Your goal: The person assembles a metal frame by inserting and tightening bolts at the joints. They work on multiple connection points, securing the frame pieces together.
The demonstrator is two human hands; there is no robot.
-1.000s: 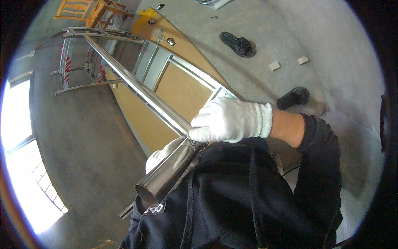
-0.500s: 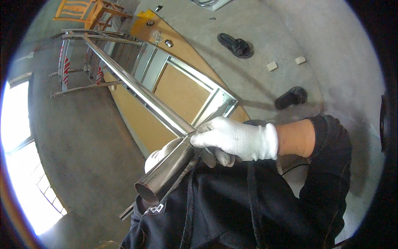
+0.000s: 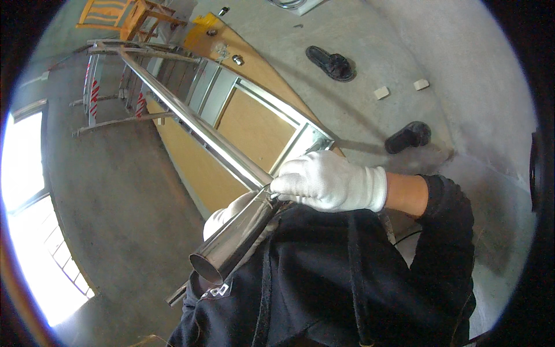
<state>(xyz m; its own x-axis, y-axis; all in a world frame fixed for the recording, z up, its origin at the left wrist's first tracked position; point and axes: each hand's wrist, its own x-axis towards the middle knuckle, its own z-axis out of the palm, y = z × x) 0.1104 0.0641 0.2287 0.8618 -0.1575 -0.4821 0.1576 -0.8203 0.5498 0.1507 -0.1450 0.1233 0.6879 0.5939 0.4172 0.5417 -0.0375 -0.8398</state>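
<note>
- A long, polished silver steel tube (image 3: 236,234) slanted across the view, its near, open round end beside the person's black hooded top (image 3: 312,260) and its far end at a metal frame with red-and-white striped uprights (image 3: 93,99).
- The left hand (image 3: 221,221), in a white knitted glove, lay on the far side of the tube near that open end; most of its fingers were hidden, so how far they were closed could not be told.
- The right hand (image 3: 329,182), in a matching white glove, was mostly closed, fingers curled in and tips bunched against the tube; what, if anything, lay between them was too small to tell.
- The end of a narrow metal bar (image 3: 176,295) stuck out past the tube's open end.
- Beyond the hands, a silver rectangular metal frame (image 3: 269,100) lay on a flat tan board (image 3: 254,53), with a small shiny round metal part (image 3: 237,59) near its far end.
- On the grey concrete floor (image 3: 358,34) lay two black slippers (image 3: 408,137), well apart, and two small whitish blocks (image 3: 381,92) between them.
- A light wooden chair (image 3: 134,20) stood beyond the striped frame.
</note>
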